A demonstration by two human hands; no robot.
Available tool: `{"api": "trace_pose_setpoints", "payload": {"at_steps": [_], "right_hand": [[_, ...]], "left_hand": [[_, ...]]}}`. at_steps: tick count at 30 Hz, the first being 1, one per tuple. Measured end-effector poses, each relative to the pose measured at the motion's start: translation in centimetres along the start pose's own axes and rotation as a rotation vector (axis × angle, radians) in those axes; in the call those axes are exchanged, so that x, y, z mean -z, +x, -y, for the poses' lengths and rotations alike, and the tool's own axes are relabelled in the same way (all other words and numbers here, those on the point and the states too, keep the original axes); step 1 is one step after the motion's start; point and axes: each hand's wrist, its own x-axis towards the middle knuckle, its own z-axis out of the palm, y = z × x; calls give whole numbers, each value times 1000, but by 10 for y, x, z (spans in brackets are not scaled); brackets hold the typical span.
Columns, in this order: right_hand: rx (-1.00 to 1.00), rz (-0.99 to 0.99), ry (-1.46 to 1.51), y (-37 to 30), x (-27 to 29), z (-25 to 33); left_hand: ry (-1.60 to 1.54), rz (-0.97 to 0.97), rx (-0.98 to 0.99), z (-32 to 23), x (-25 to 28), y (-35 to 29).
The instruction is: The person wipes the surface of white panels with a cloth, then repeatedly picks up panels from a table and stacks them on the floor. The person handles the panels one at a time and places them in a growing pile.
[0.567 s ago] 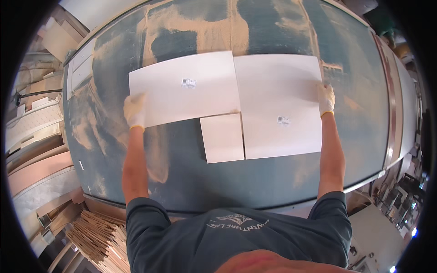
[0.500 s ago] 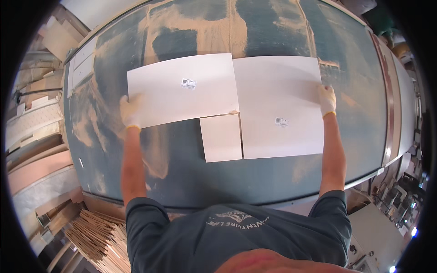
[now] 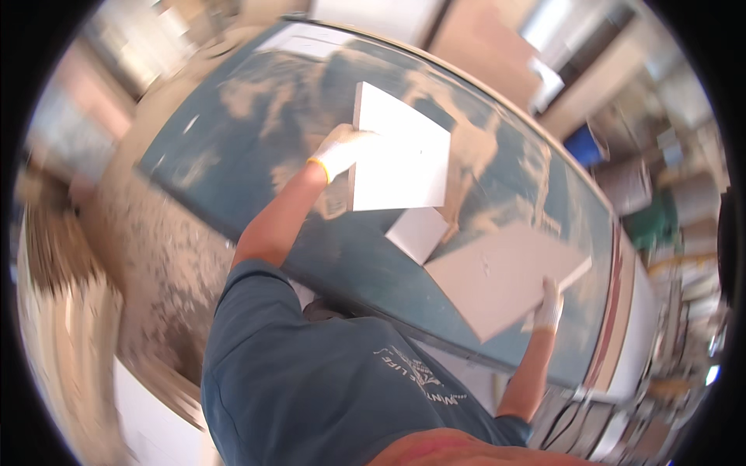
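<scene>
My left hand (image 3: 346,149), in a white glove with a yellow cuff, grips the left edge of a white rectangular panel (image 3: 404,159). This panel is tilted up off the dusty dark-green table (image 3: 264,147), and its thick edge shows. My right hand (image 3: 549,304), gloved too, is closed on the right edge of a second white panel (image 3: 505,276), which looks tilted, its right edge raised. A small pale panel (image 3: 418,234) lies between the two larger ones. Fingers under the panels are hidden, and motion blurs the picture.
Sawdust (image 3: 474,147) is spread in patches over the table. More white pieces (image 3: 303,40) lie at its far left corner. Thin wooden strips (image 3: 66,248) are stacked on the left. A blue container (image 3: 587,146) stands beyond the far edge.
My view has swung round to the left. The left panel has been lifted and tilted in my left hand. The right panel has come away from it, its right edge raised by my right hand.
</scene>
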Motion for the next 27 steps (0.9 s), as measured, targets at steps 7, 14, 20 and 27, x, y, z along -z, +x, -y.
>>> {"api": "trace_pose_setpoints", "payload": {"at_steps": [7,14,20,27], "right_hand": [[301,70,31,-164,38,19],[334,547,43,-292,-7,31],[209,981,4,-463,-52,-14],[-136,1591,-30,-720,-76,-141]], "left_hand": [[-688,-783,-118,18,131,-426],[15,-1878,-45,81,-4,-854],[-603,-2394,187,115,-135,-1146],[-763,-2834,107,215,-280,-1384]]}}
